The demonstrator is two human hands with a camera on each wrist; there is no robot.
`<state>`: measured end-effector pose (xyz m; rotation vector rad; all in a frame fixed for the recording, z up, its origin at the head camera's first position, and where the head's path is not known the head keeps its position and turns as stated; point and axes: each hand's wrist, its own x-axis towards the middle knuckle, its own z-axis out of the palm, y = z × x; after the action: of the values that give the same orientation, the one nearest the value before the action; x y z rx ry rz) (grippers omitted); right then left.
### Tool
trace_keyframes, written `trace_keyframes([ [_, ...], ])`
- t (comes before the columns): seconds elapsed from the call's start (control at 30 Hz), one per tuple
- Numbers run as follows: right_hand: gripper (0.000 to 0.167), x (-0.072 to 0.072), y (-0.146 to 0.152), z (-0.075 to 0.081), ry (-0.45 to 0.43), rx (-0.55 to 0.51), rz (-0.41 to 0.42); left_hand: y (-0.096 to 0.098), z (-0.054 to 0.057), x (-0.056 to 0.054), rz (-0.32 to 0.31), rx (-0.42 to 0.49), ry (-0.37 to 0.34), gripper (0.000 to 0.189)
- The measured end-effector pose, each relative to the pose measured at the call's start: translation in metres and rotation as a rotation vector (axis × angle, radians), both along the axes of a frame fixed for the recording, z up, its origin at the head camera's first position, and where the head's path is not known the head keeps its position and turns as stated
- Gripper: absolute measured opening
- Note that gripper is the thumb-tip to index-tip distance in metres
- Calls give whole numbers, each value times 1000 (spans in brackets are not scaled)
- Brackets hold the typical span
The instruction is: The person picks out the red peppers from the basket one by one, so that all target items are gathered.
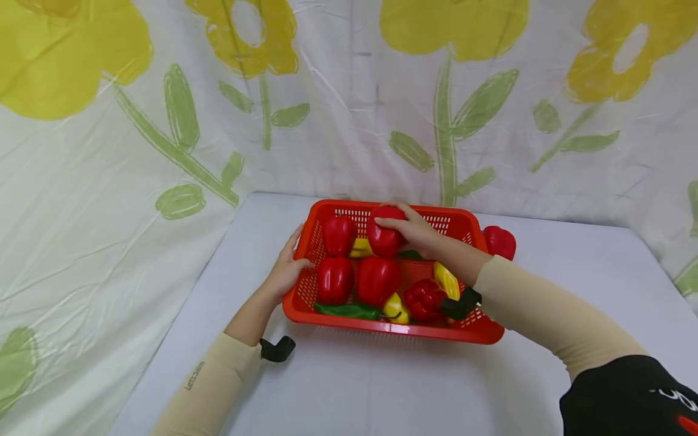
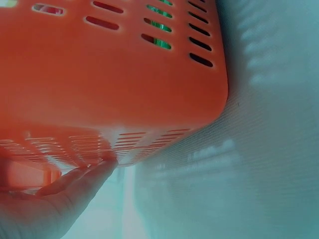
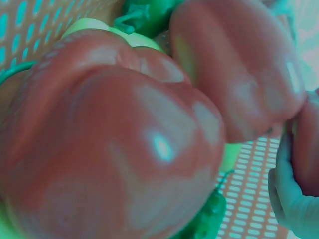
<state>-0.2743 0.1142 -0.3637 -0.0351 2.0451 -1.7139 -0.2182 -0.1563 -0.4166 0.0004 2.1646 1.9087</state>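
The person's L hand (image 1: 286, 272) grips the L end of a red plastic basket (image 1: 349, 323), thumb at the rim, fingers along the outer wall. The R hand (image 1: 409, 230) holds 1 red bell pepper (image 1: 384, 236) over the basket's far side, fingers & thumb curled round it; can't tell if it touches anything below.

In the basket: 3 smooth red bell peppers, i.e. 1 far L (image 1: 339, 235), 1 near L (image 1: 335, 280) & 1 nr centre (image 1: 378, 281), plus a lumpier red pepper (image 1: 425, 299) toward the R. A long green pepper (image 1: 347, 310) lies along the near wall, w/ a yellow pepper (image 1: 395, 309) just beside its stem.

Another red bell pepper (image 1: 500, 242) sits outside, by the basket's R end, on the white desk (image 1: 382, 387). Behind: a white curtain (image 1: 349, 157) w/ yellow flowers.
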Motion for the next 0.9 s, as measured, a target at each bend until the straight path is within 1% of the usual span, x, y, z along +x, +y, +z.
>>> trace_keyframes([
  [0.17, 54, 6, 15, 13, 20, -19, 54, 1, 0, 0, -3, 0, -4, 82],
  [0.33, 54, 12, 28, 25, 31, -44, 46, 0, -1, 1, -4, 13, -2, 82],
  [0.63, 52, 23, 52, 27, 65, -63, 66, -1, -3, 1, -9, 7, 4, 82],
  [0.73, 51, 27, 59, 28, 77, -57, 57, -1, -2, 0, -6, 1, 3, 82],
  [0.9, 49, 33, 72, 35, 100, -42, 35, 0, 0, 1, -10, -3, 5, 82],
])
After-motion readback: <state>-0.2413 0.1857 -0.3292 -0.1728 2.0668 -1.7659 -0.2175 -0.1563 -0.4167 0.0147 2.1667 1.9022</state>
